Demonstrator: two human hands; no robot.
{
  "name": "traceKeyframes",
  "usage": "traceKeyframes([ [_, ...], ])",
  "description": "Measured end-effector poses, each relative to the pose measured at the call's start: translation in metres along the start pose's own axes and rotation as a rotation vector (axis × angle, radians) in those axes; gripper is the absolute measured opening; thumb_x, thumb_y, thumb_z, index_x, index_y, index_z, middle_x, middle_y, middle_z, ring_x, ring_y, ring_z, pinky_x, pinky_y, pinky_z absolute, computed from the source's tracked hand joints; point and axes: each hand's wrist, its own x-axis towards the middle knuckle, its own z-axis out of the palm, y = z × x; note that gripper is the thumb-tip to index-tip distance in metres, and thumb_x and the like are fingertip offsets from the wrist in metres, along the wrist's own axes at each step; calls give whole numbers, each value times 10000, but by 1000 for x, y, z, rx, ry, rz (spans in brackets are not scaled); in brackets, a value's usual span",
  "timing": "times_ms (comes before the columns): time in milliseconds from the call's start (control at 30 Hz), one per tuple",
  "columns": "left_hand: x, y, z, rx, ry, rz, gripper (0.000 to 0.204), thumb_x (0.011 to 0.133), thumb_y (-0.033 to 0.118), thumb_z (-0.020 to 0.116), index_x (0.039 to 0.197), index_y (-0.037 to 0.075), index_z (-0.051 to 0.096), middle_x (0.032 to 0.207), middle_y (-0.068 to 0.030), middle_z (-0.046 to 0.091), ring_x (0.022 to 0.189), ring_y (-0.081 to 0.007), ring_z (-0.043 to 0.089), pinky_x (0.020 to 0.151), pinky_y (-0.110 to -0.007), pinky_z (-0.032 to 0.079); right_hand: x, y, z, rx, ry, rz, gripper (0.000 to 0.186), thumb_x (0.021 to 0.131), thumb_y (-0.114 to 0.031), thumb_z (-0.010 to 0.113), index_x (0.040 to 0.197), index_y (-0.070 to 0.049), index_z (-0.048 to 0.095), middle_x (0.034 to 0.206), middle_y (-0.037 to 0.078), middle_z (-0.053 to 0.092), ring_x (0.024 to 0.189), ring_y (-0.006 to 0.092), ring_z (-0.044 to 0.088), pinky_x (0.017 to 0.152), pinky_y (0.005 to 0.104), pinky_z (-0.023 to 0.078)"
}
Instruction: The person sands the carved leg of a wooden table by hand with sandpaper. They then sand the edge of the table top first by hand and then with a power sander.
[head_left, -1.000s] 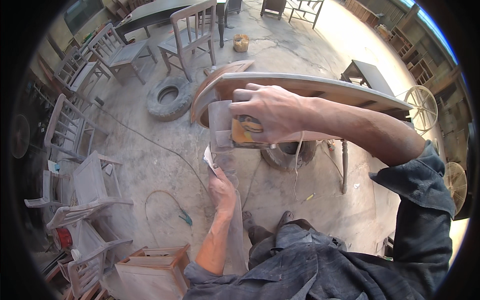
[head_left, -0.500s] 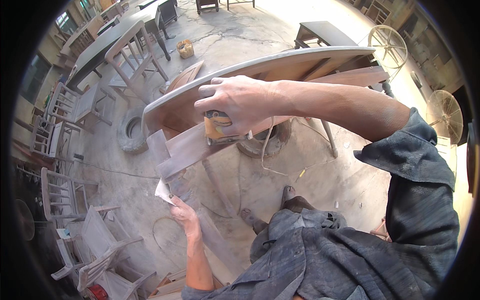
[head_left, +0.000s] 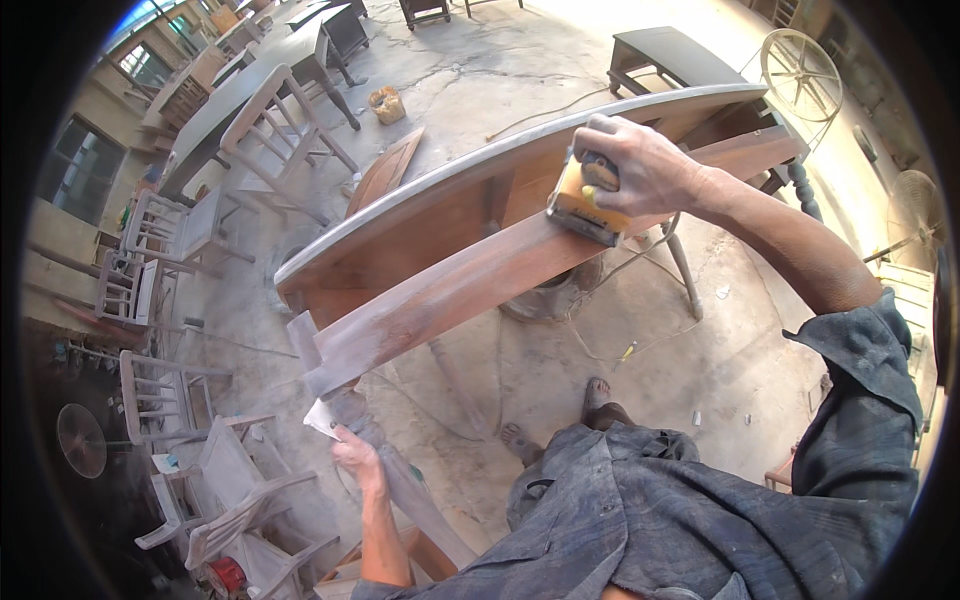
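Note:
My right hand (head_left: pixel 648 165) is wrapped over a yellow and black power sander (head_left: pixel 582 205). The sander's base rests on the long reddish-brown wooden rail (head_left: pixel 430 300) of a table tilted on its side, toward the rail's right half. Beyond the rail runs the pale curved edge of the tabletop (head_left: pixel 420 184). Lower left, my left hand (head_left: pixel 358 458) pinches a folded white sheet (head_left: pixel 321 418), perhaps sandpaper, just below the rail's left end and beside a dusty table leg (head_left: pixel 425 505). Whether the sheet touches the wood I cannot tell.
Several unfinished chairs (head_left: pixel 170 395) line the left side. A cord (head_left: pixel 640 255) hangs below the rail near a tire (head_left: pixel 550 295). At the back are a dark low table (head_left: pixel 680 58) and a small basket (head_left: pixel 386 105). A fan (head_left: pixel 803 75) stands at the far right.
My right hand has slid the sander rightward along the rail, baring the rail's left part. My left hand still grips the white sheet near the left end. The whole view has shifted slightly.

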Motion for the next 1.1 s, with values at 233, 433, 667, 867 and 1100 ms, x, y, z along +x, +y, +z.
traceKeyframes([
  [233,-2,4,2,-83,36,78,686,1113,421,406,780,-153,578,646,-313,571,606,-465,523,631,-570,387,17,-57,27,-69,128,340,378,880,-270,704,1152,-40,580,1141,197,599,1070,378,651,897,480,564],
  [433,-6,15,-2,-60,-30,38,692,1108,446,400,794,-147,570,666,-327,579,634,-489,540,653,-583,394,66,-167,59,26,135,188,371,892,-273,687,1151,-26,591,1179,216,584,1049,397,630,850,516,592],
  [667,-1,7,3,-119,-134,15,626,1122,409,371,917,-141,591,830,-340,634,747,-492,565,715,-568,404,117,-251,96,139,106,56,445,833,-192,721,1213,5,597,1211,266,581,1105,427,630,831,498,617],
  [867,-6,11,-3,-104,-60,83,644,1122,412,369,902,-155,581,802,-343,626,725,-492,550,713,-577,391,106,-214,88,109,177,132,372,900,-267,681,1151,-7,592,1163,249,588,1089,426,630,817,497,616],
  [1100,0,-8,7,-98,-47,123,620,1122,381,374,916,-165,585,806,-363,618,736,-506,546,718,-579,390,50,-105,40,-35,53,404,439,946,-352,638,1254,-42,588,1223,260,595,1151,442,630,897,526,594],
])
